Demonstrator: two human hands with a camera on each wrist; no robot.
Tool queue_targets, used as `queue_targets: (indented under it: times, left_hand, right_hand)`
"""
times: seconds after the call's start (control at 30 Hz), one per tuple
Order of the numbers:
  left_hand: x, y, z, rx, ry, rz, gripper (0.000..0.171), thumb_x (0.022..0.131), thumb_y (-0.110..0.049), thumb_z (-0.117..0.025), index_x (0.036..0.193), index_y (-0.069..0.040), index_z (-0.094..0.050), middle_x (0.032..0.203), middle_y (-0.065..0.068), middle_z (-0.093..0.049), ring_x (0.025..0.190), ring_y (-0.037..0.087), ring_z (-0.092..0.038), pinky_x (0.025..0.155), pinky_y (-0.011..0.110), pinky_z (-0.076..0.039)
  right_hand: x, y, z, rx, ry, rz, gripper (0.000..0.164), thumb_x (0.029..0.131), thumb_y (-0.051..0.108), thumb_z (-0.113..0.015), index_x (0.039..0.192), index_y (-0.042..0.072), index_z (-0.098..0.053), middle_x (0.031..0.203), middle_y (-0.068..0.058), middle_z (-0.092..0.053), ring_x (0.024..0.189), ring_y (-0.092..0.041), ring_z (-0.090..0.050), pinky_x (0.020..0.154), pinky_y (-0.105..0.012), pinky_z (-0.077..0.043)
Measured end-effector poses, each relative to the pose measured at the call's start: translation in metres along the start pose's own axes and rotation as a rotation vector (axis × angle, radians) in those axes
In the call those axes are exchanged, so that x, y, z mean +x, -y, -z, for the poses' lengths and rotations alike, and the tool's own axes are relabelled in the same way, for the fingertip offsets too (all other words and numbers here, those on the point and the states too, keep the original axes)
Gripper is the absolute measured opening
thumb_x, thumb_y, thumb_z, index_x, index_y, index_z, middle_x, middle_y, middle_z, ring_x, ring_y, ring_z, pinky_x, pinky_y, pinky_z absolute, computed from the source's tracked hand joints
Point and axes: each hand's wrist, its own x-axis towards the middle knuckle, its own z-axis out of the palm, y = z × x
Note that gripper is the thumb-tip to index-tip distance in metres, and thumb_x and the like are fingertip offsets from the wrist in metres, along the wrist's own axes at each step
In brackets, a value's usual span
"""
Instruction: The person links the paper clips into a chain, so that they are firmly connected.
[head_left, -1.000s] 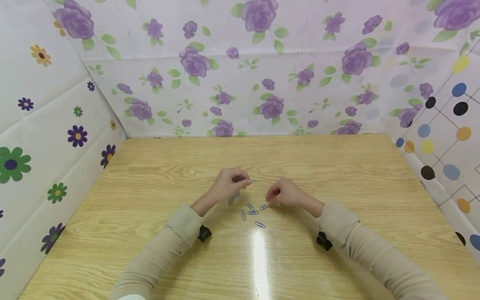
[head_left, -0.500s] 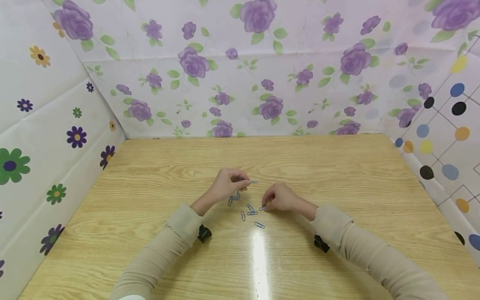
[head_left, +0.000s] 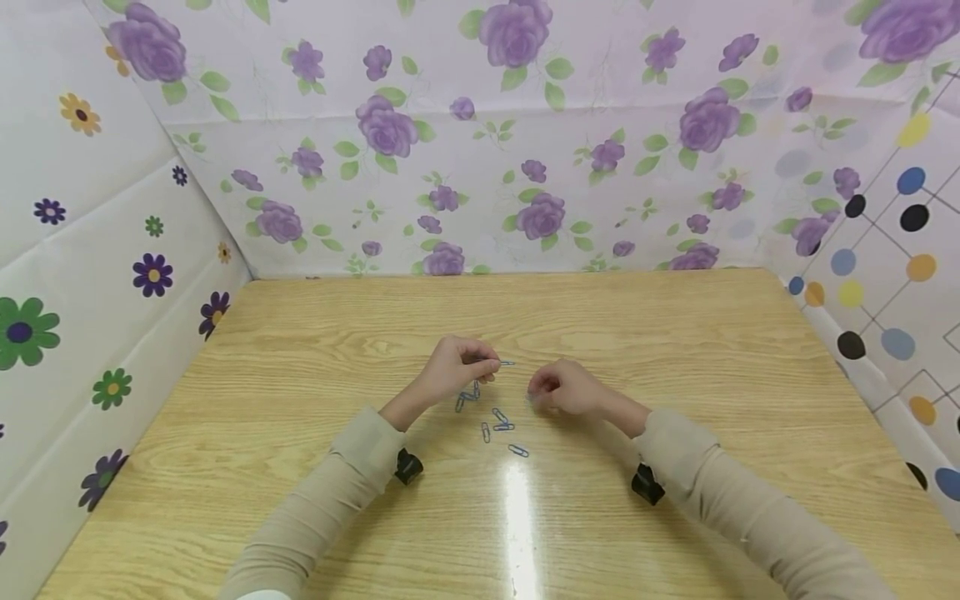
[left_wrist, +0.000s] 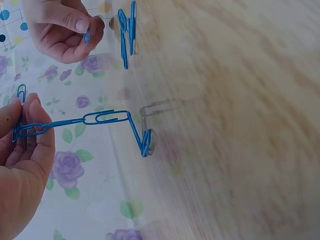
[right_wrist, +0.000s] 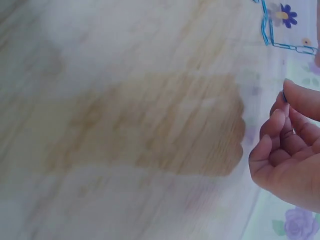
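Observation:
In the head view my left hand (head_left: 459, 367) pinches a blue paper clip at the end of a linked chain of paper clips. The chain (left_wrist: 105, 118) hangs from those fingers down to the table in the left wrist view, and the pinched clip's tip (head_left: 507, 363) points toward the right hand. My right hand (head_left: 567, 388) holds a single blue paper clip (left_wrist: 87, 36) between thumb and index finger, raised off the table. Its other fingers are curled. The two hands are apart, and the single clip is not touching the chain.
Several loose blue paper clips lie on the wooden table (head_left: 337, 517) below the hands, among them one clip (head_left: 519, 451) nearest the front and another (head_left: 486, 432) to its left. Flower-patterned sheeting (head_left: 465, 167) stands behind the table, with dotted sheeting (head_left: 885, 275) at the right.
My right hand moved left and down to a loose paper clip, took it from the table, then lifted it slightly back up and right. The left hand stays nearly still.

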Motion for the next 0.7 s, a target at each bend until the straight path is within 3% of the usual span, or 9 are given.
queue_targets:
  times: [0.13, 0.27, 0.47, 0.7]
  left_hand:
    - [0.001, 0.0, 0.0, 0.003, 0.004, -0.004, 0.016, 0.087, 0.002, -0.058, 0.092, 0.017, -0.061, 0.084, 0.034, -0.059, 0.078, 0.051, -0.056, 0.072, 0.055, -0.047]
    - [0.001, 0.001, 0.0, 0.014, 0.005, -0.01, 0.015, 0.086, 0.003, -0.058, 0.092, 0.016, -0.062, 0.083, 0.033, -0.06, 0.077, 0.05, -0.057, 0.071, 0.055, -0.048]
    - [0.001, 0.001, -0.001, 0.033, 0.001, 0.007, 0.014, 0.086, 0.002, -0.058, 0.091, 0.014, -0.063, 0.083, 0.031, -0.06, 0.077, 0.048, -0.057, 0.07, 0.054, -0.048]
    - [0.001, -0.002, -0.001, 0.039, 0.004, 0.017, 0.014, 0.087, 0.002, -0.058, 0.092, 0.014, -0.063, 0.082, 0.03, -0.061, 0.076, 0.048, -0.058, 0.069, 0.054, -0.048]
  right_hand:
    - [-0.001, -0.002, 0.004, 0.049, 0.019, 0.012, 0.024, 0.085, -0.003, -0.056, 0.107, -0.003, -0.063, 0.074, -0.011, -0.056, 0.058, -0.013, -0.042, 0.053, -0.024, -0.036]
    - [-0.002, -0.004, 0.008, 0.071, -0.003, 0.003, 0.024, 0.087, -0.003, -0.053, 0.107, -0.002, -0.065, 0.076, -0.013, -0.056, 0.06, -0.014, -0.04, 0.054, -0.025, -0.035]
    - [-0.001, -0.001, 0.016, 0.07, -0.151, -0.064, 0.021, 0.085, 0.004, -0.058, 0.104, -0.001, -0.067, 0.08, -0.007, -0.063, 0.067, -0.015, -0.052, 0.061, -0.028, -0.043]
    - [0.004, 0.015, 0.029, 0.235, -0.277, -0.144, 0.025, 0.087, 0.012, -0.061, 0.105, -0.006, -0.064, 0.088, -0.011, -0.068, 0.075, -0.021, -0.062, 0.073, -0.045, -0.048]
